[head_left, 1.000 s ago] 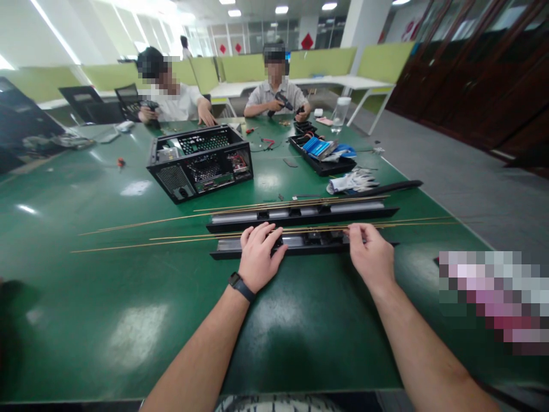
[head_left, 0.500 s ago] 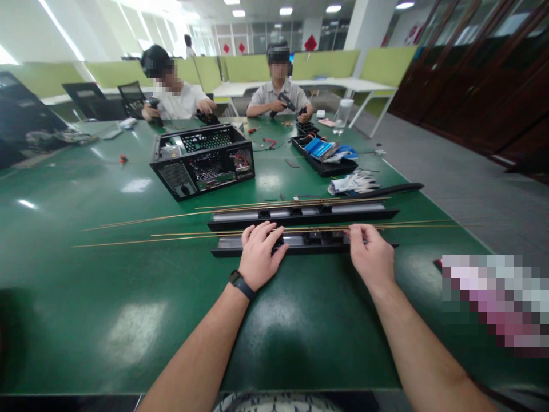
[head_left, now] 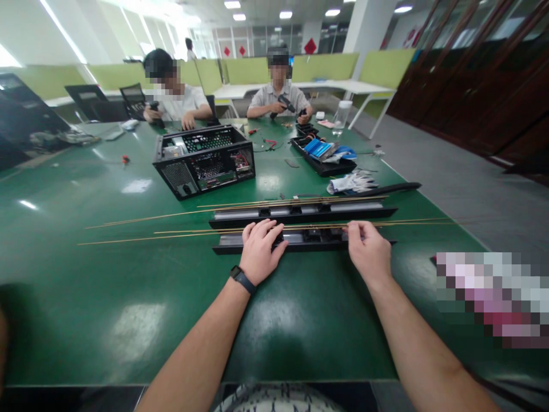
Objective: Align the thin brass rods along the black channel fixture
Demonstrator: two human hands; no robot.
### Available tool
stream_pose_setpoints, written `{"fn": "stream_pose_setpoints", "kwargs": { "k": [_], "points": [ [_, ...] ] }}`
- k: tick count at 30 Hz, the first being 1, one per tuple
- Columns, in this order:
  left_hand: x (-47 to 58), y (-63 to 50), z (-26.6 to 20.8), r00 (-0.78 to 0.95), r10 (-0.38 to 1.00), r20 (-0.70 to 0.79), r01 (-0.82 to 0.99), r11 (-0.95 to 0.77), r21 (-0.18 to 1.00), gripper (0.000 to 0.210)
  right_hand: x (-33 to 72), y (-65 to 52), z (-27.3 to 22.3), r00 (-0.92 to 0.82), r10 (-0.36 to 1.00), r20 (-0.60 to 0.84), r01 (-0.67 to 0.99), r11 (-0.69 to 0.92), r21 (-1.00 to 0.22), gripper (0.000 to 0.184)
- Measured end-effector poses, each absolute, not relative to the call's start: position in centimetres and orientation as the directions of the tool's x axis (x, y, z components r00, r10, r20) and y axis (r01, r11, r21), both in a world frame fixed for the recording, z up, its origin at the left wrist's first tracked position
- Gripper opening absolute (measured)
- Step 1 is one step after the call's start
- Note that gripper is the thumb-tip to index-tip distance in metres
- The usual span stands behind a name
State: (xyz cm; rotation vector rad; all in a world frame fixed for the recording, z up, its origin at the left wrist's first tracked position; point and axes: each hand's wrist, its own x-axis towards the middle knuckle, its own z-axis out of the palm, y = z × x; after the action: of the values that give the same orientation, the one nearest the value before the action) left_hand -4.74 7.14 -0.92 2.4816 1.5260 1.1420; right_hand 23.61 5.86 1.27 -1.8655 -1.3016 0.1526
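Observation:
A long black channel with a pale inner strip lies crosswise in front of me, with several thin golden rods along its far side. My left hand rests flat over the channel and rods, fingers stretched out, wearing a dark wristwatch. At the channel's right part, the thumb and forefinger of my right hand are pinched together at the rods; the fingertips partly hide what they grip. Just behind lies a second black channel, with more golden rods over it.
An open black computer case stands at the back left. Behind the channels lie work gloves, a dark strip and a black tray holding blue items. Two people sit across the green table, one holding a power drill.
My hands keep nearly the same positions on the rods and channel. Across the table, the left person's hand has moved left, down behind the computer case.

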Motion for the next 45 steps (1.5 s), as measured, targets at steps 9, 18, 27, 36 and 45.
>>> {"fn": "stream_pose_setpoints", "kwargs": {
  "k": [9,18,27,36,45],
  "points": [
    [-4.72,7.14,-0.83,0.261,0.779,0.57,0.77,-0.524,0.364,0.036,23.7,5.92,1.26,0.451,0.822,0.349,0.714,-0.097,-0.694,0.044],
    [-4.81,7.19,-0.83,0.269,0.778,0.567,0.766,-0.53,0.364,0.035,23.55,5.99,1.27,0.454,0.819,0.351,0.708,-0.093,-0.701,0.044],
    [-4.83,7.07,-0.72,0.27,0.787,0.555,0.771,-0.522,0.365,0.036,23.67,5.83,1.36,0.456,0.82,0.347,0.719,-0.109,-0.686,0.046],
    [-4.81,7.09,-0.78,0.271,0.783,0.56,0.773,-0.524,0.359,0.037,23.6,5.83,1.33,0.454,0.824,0.338,0.71,-0.105,-0.696,0.045],
    [-4.75,7.02,-0.65,0.268,0.792,0.548,0.774,-0.516,0.366,0.036,23.64,5.89,1.29,0.46,0.816,0.35,0.713,-0.104,-0.694,0.045]
  ]
}}
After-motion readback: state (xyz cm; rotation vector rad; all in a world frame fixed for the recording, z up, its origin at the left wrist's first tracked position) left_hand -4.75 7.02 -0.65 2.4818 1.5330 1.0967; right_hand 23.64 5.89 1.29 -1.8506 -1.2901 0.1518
